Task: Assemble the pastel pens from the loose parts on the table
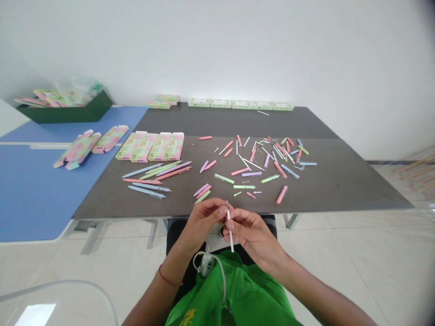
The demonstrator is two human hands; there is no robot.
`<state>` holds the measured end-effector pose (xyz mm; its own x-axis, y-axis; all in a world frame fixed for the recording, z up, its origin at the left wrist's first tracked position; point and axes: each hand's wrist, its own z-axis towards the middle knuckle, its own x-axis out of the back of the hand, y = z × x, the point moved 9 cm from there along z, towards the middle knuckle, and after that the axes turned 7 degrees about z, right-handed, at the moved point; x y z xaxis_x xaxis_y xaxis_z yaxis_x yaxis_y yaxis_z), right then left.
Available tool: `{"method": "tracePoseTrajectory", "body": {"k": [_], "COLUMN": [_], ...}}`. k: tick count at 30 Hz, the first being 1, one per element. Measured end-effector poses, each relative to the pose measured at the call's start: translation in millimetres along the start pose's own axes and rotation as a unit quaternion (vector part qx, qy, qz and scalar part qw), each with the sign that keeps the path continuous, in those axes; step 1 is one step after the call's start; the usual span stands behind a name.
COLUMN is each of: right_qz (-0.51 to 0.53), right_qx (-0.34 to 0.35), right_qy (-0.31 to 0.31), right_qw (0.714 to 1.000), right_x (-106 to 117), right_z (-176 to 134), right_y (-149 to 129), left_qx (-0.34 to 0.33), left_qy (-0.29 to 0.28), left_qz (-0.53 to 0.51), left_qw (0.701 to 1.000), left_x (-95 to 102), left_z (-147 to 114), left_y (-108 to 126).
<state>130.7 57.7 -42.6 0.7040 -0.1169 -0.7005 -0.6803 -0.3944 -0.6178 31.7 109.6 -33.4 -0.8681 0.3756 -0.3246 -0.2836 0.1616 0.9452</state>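
At the table's front edge, my right hand (249,231) pinches a white pen refill (231,236) that points down toward my lap. My left hand (209,219) is closed at the refill's upper end, where a small metallic piece, perhaps a spring, shows at the tip. Just beyond the hands lie pink, purple and green pen barrel parts (203,190) and several tiny pen pieces (249,194). A wide scatter of loose pen barrels, refills and clips (251,174) spreads to the right. Several whole-looking pens (146,190) lie to the left.
Flat pink-green cartons (158,147) line up behind the pens. More cartons (110,138) lie on the blue table (30,194). A dark green box (64,114) holds cartons and plastic. Along the back stands a row of pale green boxes (241,104).
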Motion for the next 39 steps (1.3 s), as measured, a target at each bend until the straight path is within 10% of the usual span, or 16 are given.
{"method": "tracePoseTrajectory", "body": {"k": [17,23,26,28,34,39], "right_qz": [-0.035,-0.061,-0.073,-0.095,-0.188,-0.269], "right_qx": [0.021,0.007,0.017,0.037,0.163,0.244], "right_qy": [0.013,0.029,0.042,0.047,0.112,0.159], "right_qw": [0.999,0.998,0.996,0.994,0.962,0.918], "right_x": [2,10,18,25,63,95], "right_z": [2,6,7,8,-7,-31], "right_y": [-5,-1,-4,-15,-82,-123], "left_qx": [0.036,-0.013,-0.051,-0.086,-0.069,-0.042], "left_qy": [0.022,0.11,0.165,0.158,0.059,0.047], "left_qz": [-0.074,-0.093,0.057,0.284,0.76,0.805], "left_qw": [0.996,0.99,0.983,0.942,0.644,0.59], "left_x": [-2.9,18.7,38.6,38.4,8.4,1.0], "left_z": [4,16,24,30,47,55], "left_y": [-7,-1,12,24,11,5]}}
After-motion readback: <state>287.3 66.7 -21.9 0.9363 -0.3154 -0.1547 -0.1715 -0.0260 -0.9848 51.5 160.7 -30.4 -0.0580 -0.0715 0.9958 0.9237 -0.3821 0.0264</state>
